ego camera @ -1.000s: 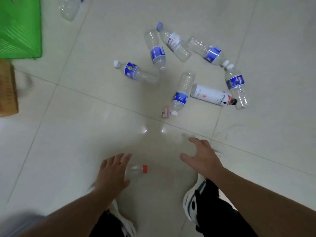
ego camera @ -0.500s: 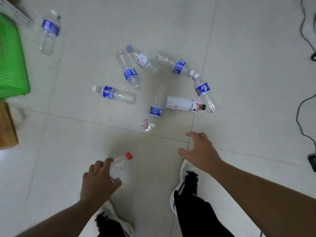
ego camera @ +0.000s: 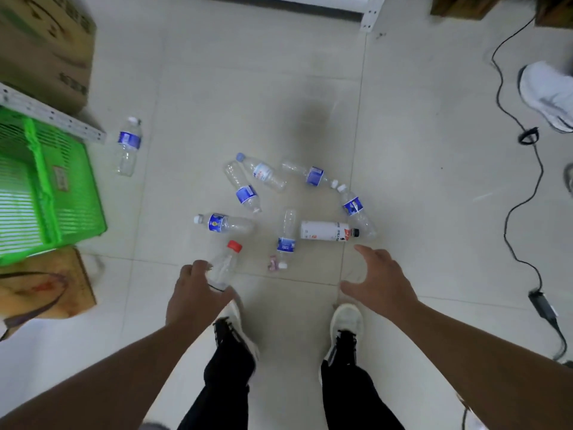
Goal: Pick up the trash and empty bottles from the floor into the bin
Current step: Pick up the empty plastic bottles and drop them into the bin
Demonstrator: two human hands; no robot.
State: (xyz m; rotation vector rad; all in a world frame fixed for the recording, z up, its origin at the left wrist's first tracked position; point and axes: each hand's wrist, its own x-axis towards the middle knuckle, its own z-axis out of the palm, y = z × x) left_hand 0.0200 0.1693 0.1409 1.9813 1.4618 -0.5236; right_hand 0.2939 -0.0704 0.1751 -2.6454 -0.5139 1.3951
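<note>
Pale glazed tiles make up the floor, which carries everything here. Largest on it are a cardboard box in the far left corner and, just in front of it along the left edge, the green slatted bin, with a grey perforated shelf rail running across its far rim. A flat brown box lies against the bin's near side. The person stands at the near edge in black trousers and white shoes, both forearms reaching out. The left hand grasps a clear red-capped bottle around its lower body, cap pointing away, held above the tiles. The right hand is released, fingers spread and holding nothing, near the closest bottles. Toward the middle of the floor lies a loose cluster of empty bottles: a white-wrapped bottle with a black cap on its side, a blue-labelled one touching its cap end, another just beside its base, one to the left, two crossing at the far side, and one beyond. A lone blue-labelled bottle lies near the bin's far corner. A small pink scrap sits beside the nearest bottle's cap. A black cable snakes along the right edge, past another person's white shoe.
</note>
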